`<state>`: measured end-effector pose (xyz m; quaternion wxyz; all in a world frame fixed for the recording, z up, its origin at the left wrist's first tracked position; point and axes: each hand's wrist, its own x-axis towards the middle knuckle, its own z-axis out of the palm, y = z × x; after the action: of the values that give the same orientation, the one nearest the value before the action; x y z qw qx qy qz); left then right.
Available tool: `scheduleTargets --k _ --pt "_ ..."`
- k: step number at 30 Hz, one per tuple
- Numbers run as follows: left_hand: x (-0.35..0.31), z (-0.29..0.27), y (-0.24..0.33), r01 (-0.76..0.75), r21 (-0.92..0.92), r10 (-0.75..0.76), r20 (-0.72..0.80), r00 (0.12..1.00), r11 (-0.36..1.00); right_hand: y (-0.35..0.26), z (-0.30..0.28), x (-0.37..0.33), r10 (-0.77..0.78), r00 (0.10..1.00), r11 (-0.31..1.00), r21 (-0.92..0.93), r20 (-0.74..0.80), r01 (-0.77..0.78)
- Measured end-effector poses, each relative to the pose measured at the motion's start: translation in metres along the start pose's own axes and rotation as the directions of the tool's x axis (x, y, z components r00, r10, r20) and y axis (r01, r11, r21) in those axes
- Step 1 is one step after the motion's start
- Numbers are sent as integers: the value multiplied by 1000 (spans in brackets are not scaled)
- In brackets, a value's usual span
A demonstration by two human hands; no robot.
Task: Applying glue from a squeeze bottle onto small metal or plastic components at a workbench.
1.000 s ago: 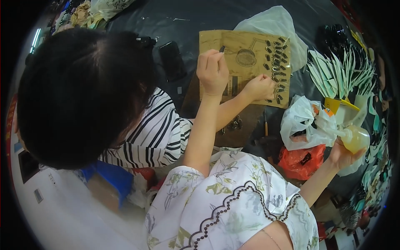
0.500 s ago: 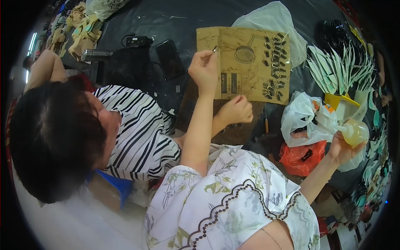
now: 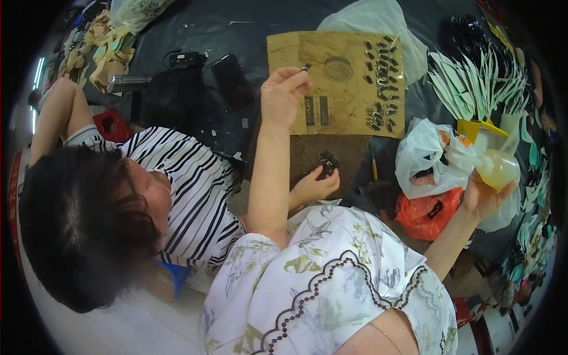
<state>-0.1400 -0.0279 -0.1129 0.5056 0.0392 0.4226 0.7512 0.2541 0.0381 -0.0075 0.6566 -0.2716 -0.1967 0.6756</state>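
Head view: over black tabletop (image 3: pixel 242 41), left hand (image 3: pixel 280 97) pinches dark piece (image 3: pixel 306 67), right hand (image 3: pixel 482 201) grips bottle (image 3: pixel 499 170).

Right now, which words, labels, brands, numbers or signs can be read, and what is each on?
Brown cardboard: dark label with pale lettering, partly legible; wording not copied here.
Cardboard, lower right: dark characters, too small to read.
Pale bag, top left: dark marks, too blurred to read.
Bottle in the right hand: no text visible.

Muted indoor light, hazy lower left, blackened rim.
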Motion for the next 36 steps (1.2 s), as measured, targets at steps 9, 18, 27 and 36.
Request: scheduleTargets --k 9,18,27,36 --pt "-19 8 5 27 214 -39 55 998 976 16 9 2 -62 992 992 -118 -107 49" --pt "-14 3 -3 105 121 -107 14 994 987 7 1 0 -82 986 987 -150 -143 60" --pt "-11 3 -1 111 57 -112 1 994 992 8 4 1 -50 993 994 -98 -104 40" --pt "-10 5 -1 123 42 -123 10 992 992 7 3 1 -56 994 995 -91 -98 47"
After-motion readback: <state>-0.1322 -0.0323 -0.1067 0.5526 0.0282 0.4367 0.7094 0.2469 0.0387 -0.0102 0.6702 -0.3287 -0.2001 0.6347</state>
